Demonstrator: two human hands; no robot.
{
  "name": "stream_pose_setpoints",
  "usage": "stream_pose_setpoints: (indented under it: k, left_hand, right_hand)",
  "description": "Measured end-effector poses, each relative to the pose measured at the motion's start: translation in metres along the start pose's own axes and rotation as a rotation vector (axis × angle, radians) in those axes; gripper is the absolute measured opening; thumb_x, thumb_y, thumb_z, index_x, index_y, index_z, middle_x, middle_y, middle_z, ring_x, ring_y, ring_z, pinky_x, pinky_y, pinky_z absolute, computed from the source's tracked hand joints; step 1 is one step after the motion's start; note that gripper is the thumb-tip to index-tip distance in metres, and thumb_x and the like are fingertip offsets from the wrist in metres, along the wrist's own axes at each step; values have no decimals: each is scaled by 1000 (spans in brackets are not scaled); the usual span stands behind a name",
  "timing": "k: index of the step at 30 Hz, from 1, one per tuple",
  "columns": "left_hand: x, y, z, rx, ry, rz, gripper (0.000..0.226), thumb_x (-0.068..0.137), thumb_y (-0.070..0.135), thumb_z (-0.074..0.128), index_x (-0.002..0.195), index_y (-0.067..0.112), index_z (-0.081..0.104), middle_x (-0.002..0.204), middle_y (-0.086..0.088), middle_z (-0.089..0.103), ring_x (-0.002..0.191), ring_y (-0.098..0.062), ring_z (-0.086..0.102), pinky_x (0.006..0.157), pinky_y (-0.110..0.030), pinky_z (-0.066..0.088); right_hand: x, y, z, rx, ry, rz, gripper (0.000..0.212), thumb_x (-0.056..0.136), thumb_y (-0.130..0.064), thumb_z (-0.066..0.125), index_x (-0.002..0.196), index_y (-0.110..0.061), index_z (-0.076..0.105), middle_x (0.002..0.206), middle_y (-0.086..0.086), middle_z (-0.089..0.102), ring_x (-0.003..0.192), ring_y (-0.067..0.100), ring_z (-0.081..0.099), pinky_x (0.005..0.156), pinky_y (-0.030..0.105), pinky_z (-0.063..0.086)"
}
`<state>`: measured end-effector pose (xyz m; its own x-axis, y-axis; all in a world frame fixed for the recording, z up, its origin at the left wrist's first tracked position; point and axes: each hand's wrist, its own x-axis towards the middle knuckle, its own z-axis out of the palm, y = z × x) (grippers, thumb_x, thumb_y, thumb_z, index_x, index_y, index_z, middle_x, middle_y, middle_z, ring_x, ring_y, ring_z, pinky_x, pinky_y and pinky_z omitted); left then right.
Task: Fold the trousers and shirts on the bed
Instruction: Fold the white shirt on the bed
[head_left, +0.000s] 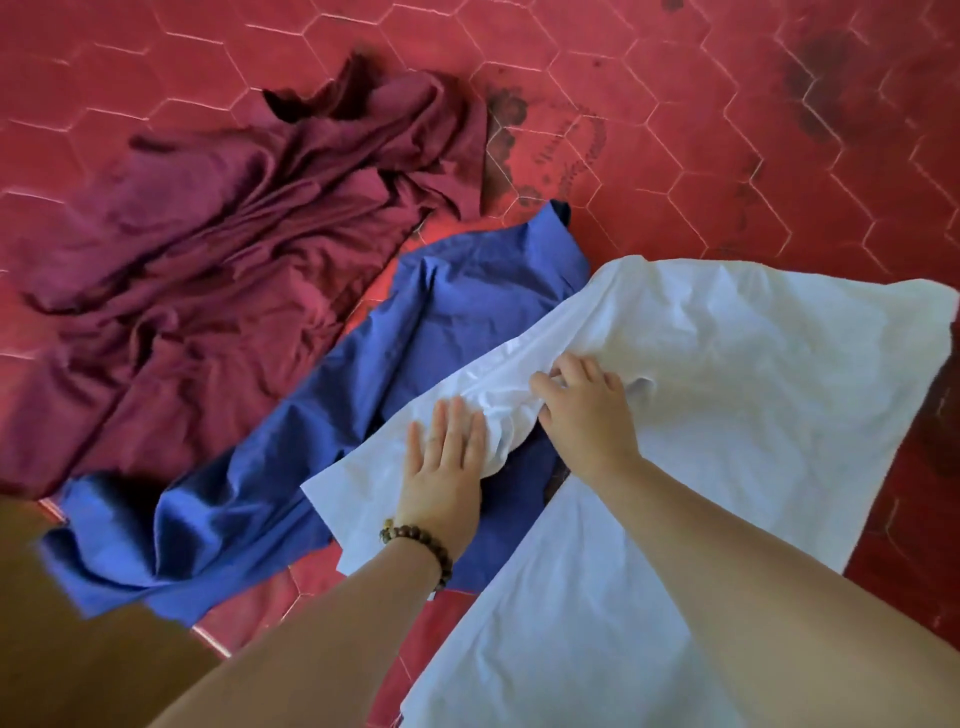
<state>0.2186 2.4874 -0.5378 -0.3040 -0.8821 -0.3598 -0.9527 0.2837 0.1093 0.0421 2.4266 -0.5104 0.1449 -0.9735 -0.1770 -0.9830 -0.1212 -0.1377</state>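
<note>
The left hand (445, 457), a beaded bracelet (418, 552) on its wrist, lay flat with straight fingers pressing on the white garment (727, 395), while the right hand (584, 410) pinched a bunched fold of the same cloth between curled fingers and thumb. That white garment lay partly over the blue garment (415, 332) on the red hexagon-quilted bed (727, 130), and the crumpled maroon garment (208, 234) lay just beside the blue 1, further left.

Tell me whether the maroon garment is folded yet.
Not folded. The maroon garment lies crumpled in loose wrinkles on the red bed cover, and neither hand touches it.
</note>
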Motion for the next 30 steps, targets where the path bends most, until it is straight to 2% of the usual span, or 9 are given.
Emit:
stream_pose_setpoints:
  k: [2,7,12,15,17,20,24,27,30]
  left_hand:
    - [1,-11,1,-5,-35,13,85,84,-5,36,148,17,-16,157,-11,-21,134,-30,-37,113,-46,-21]
    - [-13,-35,-5,72,-123,-94,105,74,2,46,146,37,-21,155,-11,-27,138,-39,-31,112,-60,-9]
    - [-30,-48,-23,-37,-50,-147,65,81,60,38,141,36,35,155,-13,17,137,-38,23,107,-60,20]
    - [-22,-54,-26,-132,142,-164,49,88,53,39,119,20,58,129,-14,49,108,-36,51,88,-49,38]
    - [-17,-58,-24,-170,124,-193,41,89,42,53,121,15,54,115,-10,51,101,-33,53,85,-43,38]
    - [-12,-61,-19,-238,6,-147,42,90,45,53,123,19,47,107,-2,50,101,-26,53,80,-36,40]
    - [-6,-63,-27,-222,2,-107,30,95,44,43,111,20,51,94,1,50,85,-23,57,57,-31,35]
    - [0,-71,-39,-307,25,-195,24,97,35,41,102,16,56,90,-1,51,80,-28,58,56,-32,37]
    - [10,-85,-52,-413,42,-242,27,96,34,44,76,17,50,78,2,45,76,-29,57,57,-35,40]
  right_hand:
    - [3,1,-3,-34,-86,-11,26,84,-9,50,106,-20,57,113,3,50,106,27,46,78,37,33]
    - [0,-5,-7,-85,-134,23,37,85,-2,43,116,-21,50,126,1,43,113,26,39,83,36,36]
    - [4,-22,-16,13,-39,103,18,87,-15,51,101,-16,61,115,5,50,105,29,47,86,40,36]
    - [9,-34,-13,22,145,-58,24,79,-18,67,101,-12,67,115,9,58,108,31,55,101,53,36]
    - [14,-37,-8,-36,34,-229,35,77,-23,72,111,-15,64,120,7,57,113,29,53,110,60,23]
    - [16,-36,-6,-112,-132,-288,27,80,-21,71,105,-13,62,99,7,55,97,30,52,112,60,16]
    - [13,-30,-10,-91,24,-293,16,67,-5,77,78,-11,67,72,6,54,71,29,55,102,57,39]
    - [15,-29,-15,-11,61,-180,33,70,2,69,100,-13,70,101,8,63,94,32,60,106,53,35]
    - [22,-18,-27,22,4,-20,68,70,12,54,131,-18,55,141,5,46,131,29,41,116,51,17]
